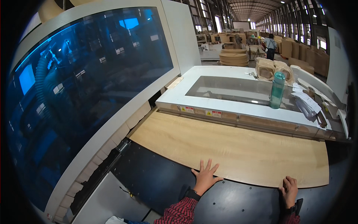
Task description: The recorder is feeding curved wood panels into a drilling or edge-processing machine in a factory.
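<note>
A long light wood-grain panel [231, 147] lies flat on the dark machine table [160, 183], its far edge against the white machine housing [209, 102]. My left hand [204, 178] rests flat on the panel's near edge with fingers spread. My right hand [289, 191] sits at the near edge further right, fingers curled over the rim of the panel. Both wrists show red checked sleeves, and the left wrist wears a dark band.
A large blue-tinted machine window [85, 89] fills the left. On the white housing stand a teal bottle [277, 90], papers [307, 104] and brown bags [274, 69]. Stacks of round wood panels [234, 58] and a person [270, 45] stand far back in the hall.
</note>
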Demonstrator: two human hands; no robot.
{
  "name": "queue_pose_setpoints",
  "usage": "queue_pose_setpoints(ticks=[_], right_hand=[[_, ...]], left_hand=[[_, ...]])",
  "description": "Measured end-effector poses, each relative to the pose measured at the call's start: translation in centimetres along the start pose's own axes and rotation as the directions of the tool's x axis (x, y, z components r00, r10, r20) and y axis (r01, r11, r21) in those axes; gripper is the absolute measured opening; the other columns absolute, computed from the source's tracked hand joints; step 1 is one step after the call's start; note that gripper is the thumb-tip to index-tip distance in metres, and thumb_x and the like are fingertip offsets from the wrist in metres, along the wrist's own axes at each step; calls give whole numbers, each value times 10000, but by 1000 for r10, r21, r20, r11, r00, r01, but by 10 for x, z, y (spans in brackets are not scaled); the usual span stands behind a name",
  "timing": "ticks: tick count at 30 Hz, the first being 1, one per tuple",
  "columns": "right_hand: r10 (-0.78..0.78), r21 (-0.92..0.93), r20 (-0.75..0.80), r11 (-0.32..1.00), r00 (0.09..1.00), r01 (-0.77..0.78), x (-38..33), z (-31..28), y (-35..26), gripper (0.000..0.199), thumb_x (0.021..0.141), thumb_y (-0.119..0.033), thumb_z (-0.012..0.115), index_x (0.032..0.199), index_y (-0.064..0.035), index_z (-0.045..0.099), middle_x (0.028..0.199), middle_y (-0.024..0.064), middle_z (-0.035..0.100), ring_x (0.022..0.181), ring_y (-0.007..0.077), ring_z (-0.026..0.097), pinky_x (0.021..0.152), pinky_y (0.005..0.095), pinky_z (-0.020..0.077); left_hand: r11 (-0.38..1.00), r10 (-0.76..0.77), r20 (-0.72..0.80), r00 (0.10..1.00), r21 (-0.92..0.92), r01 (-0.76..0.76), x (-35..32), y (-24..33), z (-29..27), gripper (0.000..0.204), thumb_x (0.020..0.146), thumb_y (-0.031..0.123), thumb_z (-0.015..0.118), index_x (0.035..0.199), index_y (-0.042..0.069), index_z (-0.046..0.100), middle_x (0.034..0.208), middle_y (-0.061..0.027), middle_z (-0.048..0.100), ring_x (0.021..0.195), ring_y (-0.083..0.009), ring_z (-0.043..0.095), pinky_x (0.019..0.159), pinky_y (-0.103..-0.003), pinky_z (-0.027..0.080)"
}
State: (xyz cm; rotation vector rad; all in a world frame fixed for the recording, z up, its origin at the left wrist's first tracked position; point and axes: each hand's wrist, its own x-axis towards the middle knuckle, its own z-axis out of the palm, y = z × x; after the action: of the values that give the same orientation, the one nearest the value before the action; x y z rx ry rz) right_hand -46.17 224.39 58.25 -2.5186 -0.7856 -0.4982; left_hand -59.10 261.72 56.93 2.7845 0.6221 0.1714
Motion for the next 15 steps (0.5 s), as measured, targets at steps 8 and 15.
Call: queue_pose_setpoints(ticks=[8, 15], right_hand=[[-8, 17, -2, 1000, 1000, 8, 4, 1, -2, 494, 487, -44, 725, 954, -7, 571, 1054, 118, 548, 970, 308, 498, 799, 360, 449], [-2, 30, -27, 1000, 1000, 2, 3, 1, -1, 483, 483, -37, 722, 940, -5, 570, 1049, 119, 548, 967, 307, 498, 791, 365, 449]], left_hand=[[1000, 4, -17, 1000, -9, -4, 1, -2, -1, 714, 675, 586, 605, 1278, 241, 437, 1431, -114, 208, 1319, -397, 71, 831, -773, 110], [1000, 20, -34, 999, 4, -20, 2, 0, -2, 716, 669, 576, 617, 1277, 244, 436, 1428, -109, 215, 1318, -395, 80, 828, -773, 113]])
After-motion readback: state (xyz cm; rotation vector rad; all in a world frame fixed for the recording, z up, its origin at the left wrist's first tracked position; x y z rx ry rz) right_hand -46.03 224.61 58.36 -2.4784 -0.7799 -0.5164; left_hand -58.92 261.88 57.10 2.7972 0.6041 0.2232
